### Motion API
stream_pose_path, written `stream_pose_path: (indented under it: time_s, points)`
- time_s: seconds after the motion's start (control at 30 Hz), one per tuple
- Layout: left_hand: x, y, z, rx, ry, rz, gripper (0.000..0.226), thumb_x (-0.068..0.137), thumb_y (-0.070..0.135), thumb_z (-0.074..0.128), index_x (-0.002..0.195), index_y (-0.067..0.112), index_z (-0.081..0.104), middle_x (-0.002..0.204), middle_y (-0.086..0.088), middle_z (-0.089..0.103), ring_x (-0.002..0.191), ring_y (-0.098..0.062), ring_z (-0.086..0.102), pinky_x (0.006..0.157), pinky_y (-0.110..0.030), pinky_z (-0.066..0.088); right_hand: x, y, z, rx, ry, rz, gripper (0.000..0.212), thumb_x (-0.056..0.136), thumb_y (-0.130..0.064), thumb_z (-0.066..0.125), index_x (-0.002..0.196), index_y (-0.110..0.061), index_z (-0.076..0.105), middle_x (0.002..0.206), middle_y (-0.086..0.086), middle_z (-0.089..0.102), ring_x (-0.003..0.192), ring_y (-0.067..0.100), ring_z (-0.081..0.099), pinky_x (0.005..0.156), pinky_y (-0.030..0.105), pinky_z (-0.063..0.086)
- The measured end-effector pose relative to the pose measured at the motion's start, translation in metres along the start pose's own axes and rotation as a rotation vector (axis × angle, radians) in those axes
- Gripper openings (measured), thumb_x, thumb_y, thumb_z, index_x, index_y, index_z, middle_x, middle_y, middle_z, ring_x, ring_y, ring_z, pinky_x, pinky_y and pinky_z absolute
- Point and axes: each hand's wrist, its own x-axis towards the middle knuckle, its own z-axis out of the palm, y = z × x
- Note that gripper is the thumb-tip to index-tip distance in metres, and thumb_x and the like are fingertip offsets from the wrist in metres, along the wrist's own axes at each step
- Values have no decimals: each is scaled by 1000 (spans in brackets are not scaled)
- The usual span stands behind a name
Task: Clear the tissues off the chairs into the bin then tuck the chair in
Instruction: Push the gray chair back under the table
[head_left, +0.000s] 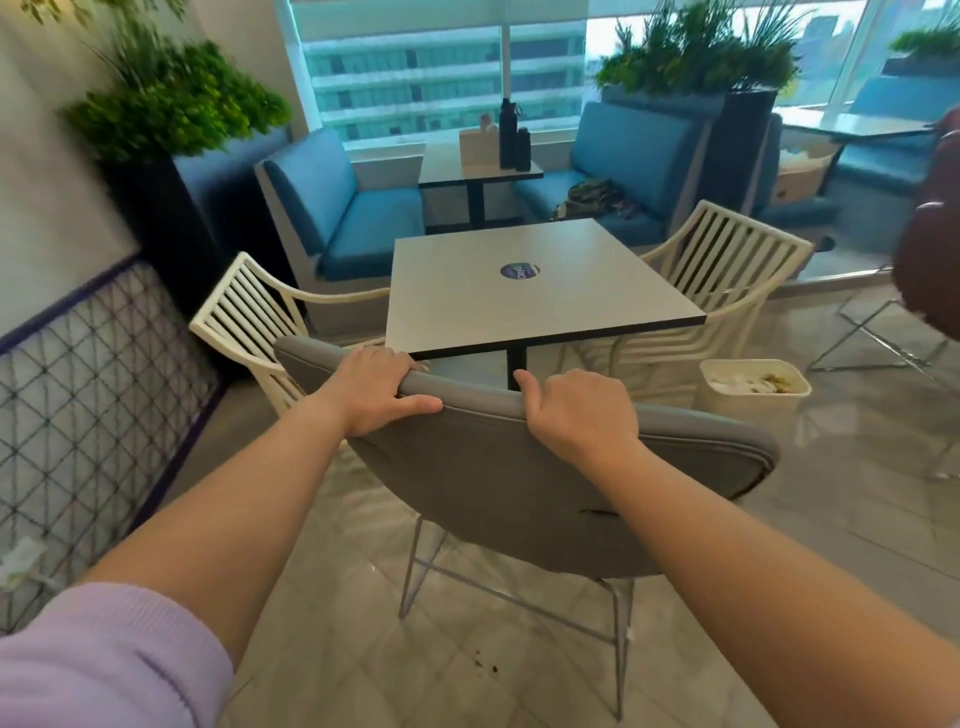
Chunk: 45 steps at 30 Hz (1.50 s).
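Note:
A grey padded chair (498, 483) on thin metal legs stands in front of me, its back toward me, facing the square grey table (535, 291). My left hand (374, 389) grips the top edge of the chair's back on the left, fingers curled over it. My right hand (576, 410) grips the same edge further right. A cream bin (753, 395) stands on the floor to the right of the table, with white tissues and some scraps inside. The chair's seat is hidden behind its back.
White slatted chairs stand at the table's left (244, 317) and right (727, 265) sides. Blue booth sofas (353, 208) and a second table with dark bottles (511, 135) lie beyond. A wire-mesh panel (88, 395) lines the left wall. A dark brown chair (930, 234) is at the right edge.

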Motion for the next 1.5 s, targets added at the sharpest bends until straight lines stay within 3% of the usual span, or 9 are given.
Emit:
stream_pose_path:
  time_s: [0.13, 0.4, 0.57, 0.83, 1.03, 1.17, 1.33, 1.4, 1.5]
  points:
    - [0, 2, 2, 40, 20, -14, 79, 65, 88, 20, 90, 22, 56, 86, 3, 58, 79, -17, 51, 79, -39, 43, 2, 6, -1, 1, -5, -46, 62, 99, -43, 20, 52, -11, 44, 49, 0, 36, 55, 25, 45, 52, 28, 30]
    - [4, 38, 3, 53, 23, -90, 76, 66, 84, 21, 90, 21, 55, 85, 3, 55, 79, -16, 50, 77, -36, 44, 3, 47, -6, 24, -29, -165, 59, 100, -39, 21, 57, -11, 50, 48, -1, 34, 54, 24, 45, 53, 29, 32]
    - [18, 87, 9, 110, 58, -176, 74, 67, 89, 17, 79, 23, 49, 80, 3, 54, 74, -16, 48, 72, -36, 42, 8, 104, -14, 28, -46, -203, 59, 99, -39, 21, 59, -9, 52, 58, 5, 48, 60, 27, 54, 57, 30, 38]
    - [43, 178, 10, 165, 98, -300, 77, 69, 83, 18, 93, 18, 52, 100, -5, 59, 97, -25, 52, 87, -40, 37, 24, 194, -16, -3, -51, -271, 60, 98, -39, 22, 67, -8, 63, 70, 9, 63, 69, 29, 61, 58, 31, 40]
    - [47, 207, 11, 185, 108, -340, 86, 66, 86, 8, 97, 19, 53, 104, -4, 60, 99, -23, 52, 89, -40, 38, 24, 222, -17, -5, -67, -299, 57, 98, -41, 24, 64, -11, 59, 70, 9, 63, 69, 30, 61, 56, 30, 38]
    - [46, 218, 9, 201, 119, -366, 88, 63, 87, 4, 94, 20, 53, 103, -3, 60, 96, -22, 53, 82, -38, 37, 23, 230, -19, 2, -71, -315, 58, 98, -42, 24, 66, -10, 60, 68, 6, 62, 68, 28, 61, 56, 31, 39]
    - [47, 220, 10, 169, 122, -330, 79, 66, 88, 8, 87, 25, 52, 99, 0, 61, 94, -21, 54, 82, -42, 36, 18, 232, -25, -37, -61, -226, 54, 97, -40, 25, 61, -14, 55, 62, 2, 55, 61, 24, 54, 51, 27, 25]
    - [45, 216, 10, 53, 143, -326, 77, 72, 82, 8, 88, 26, 58, 100, 3, 63, 97, -19, 55, 86, -42, 34, 13, 224, -23, -66, 49, -98, 52, 92, -37, 24, 59, -14, 56, 60, 3, 57, 64, 27, 58, 60, 29, 33]
    - [48, 214, 13, -64, 215, -365, 70, 83, 71, 11, 103, 29, 63, 112, 4, 63, 111, -18, 52, 100, -49, 29, 0, 204, -13, -69, 142, 136, 50, 87, -38, 30, 59, -13, 63, 62, 4, 65, 66, 27, 60, 82, 44, 40]
